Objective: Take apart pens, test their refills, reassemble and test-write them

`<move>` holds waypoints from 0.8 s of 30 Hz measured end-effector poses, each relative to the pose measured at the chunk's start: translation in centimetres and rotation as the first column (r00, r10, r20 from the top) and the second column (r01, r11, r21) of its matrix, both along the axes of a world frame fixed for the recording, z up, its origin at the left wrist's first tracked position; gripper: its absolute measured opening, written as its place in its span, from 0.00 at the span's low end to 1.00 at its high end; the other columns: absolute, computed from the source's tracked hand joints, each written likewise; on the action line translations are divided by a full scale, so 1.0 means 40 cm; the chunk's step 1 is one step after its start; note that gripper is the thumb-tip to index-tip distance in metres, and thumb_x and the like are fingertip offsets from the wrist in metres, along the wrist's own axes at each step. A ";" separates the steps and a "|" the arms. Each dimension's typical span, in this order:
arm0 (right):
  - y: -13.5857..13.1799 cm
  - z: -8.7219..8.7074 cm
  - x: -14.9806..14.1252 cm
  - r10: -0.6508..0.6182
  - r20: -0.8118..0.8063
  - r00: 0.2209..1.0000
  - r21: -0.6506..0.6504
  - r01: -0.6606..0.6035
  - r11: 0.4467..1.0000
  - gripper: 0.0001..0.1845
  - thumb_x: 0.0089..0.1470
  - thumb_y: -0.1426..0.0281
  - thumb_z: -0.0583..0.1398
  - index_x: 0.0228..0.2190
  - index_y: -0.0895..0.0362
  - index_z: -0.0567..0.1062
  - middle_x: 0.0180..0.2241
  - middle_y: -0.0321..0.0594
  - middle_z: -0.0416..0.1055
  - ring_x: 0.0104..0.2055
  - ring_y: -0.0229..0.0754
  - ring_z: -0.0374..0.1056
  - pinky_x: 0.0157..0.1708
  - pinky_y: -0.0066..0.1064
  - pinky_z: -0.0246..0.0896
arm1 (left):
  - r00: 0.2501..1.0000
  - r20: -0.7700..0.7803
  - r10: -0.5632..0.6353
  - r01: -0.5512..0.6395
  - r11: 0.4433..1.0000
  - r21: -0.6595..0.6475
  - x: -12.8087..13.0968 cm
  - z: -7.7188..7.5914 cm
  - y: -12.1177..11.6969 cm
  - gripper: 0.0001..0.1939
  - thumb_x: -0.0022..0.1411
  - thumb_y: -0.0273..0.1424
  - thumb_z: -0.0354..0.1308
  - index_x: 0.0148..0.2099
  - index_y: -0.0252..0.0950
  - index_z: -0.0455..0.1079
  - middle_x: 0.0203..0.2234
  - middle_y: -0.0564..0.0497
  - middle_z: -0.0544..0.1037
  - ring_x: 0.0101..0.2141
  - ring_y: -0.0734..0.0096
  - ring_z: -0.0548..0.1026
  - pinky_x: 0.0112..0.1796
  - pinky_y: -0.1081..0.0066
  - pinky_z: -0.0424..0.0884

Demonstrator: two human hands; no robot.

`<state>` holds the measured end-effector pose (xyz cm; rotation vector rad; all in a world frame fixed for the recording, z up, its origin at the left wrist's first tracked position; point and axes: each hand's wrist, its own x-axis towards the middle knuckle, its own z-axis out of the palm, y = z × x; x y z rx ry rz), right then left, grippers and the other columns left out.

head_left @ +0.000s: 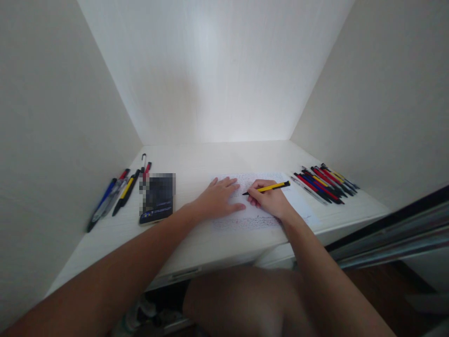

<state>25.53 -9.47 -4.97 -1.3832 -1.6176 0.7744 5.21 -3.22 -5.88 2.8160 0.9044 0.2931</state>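
Observation:
A sheet of paper [252, 219] covered in lines of small handwriting lies on the white desk. My left hand [219, 199] rests flat across its left part, fingers spread and thumb pointing right. In my right hand [268, 199] is a yellow and black pen [271, 187], gripped in a writing hold. Its dark tip points left and down at the paper, just right of my left fingers; whether it touches the sheet I cannot tell. My right wrist lies over the sheet's right part and hides some of the writing.
A dark phone [159, 199], partly pixelated, lies left of the paper. Several pens [117, 194] are grouped along the left wall, and another row of pens [322, 182] lies at the right. White panels enclose the desk [196, 161] at the back and sides.

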 end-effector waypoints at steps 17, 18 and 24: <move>-0.003 -0.002 0.002 0.015 0.018 1.000 0.023 -0.016 1.000 0.09 0.54 0.70 0.58 0.24 0.58 0.75 0.21 0.39 0.74 0.20 0.35 0.65 0.19 0.27 0.57 | 1.000 -0.013 -0.017 0.018 1.000 0.023 -0.001 -0.004 0.006 0.43 0.63 0.62 0.43 0.67 0.35 0.58 0.67 0.40 0.55 0.66 0.49 0.52 0.63 0.50 0.47; -0.003 -0.003 0.003 0.014 0.011 1.000 0.024 -0.015 1.000 0.09 0.54 0.70 0.58 0.24 0.58 0.75 0.21 0.39 0.74 0.20 0.35 0.65 0.19 0.27 0.58 | 1.000 -0.012 -0.016 0.016 1.000 0.024 -0.001 -0.004 0.005 0.43 0.63 0.62 0.43 0.67 0.34 0.57 0.67 0.39 0.55 0.66 0.49 0.52 0.63 0.50 0.47; -0.001 -0.007 0.005 0.006 -0.015 1.000 0.021 -0.005 1.000 0.09 0.54 0.70 0.58 0.24 0.58 0.74 0.21 0.39 0.74 0.20 0.35 0.65 0.20 0.27 0.58 | 1.000 -0.024 0.000 0.000 1.000 0.021 -0.001 -0.003 0.002 0.44 0.63 0.62 0.42 0.68 0.34 0.56 0.67 0.39 0.56 0.66 0.50 0.52 0.63 0.48 0.46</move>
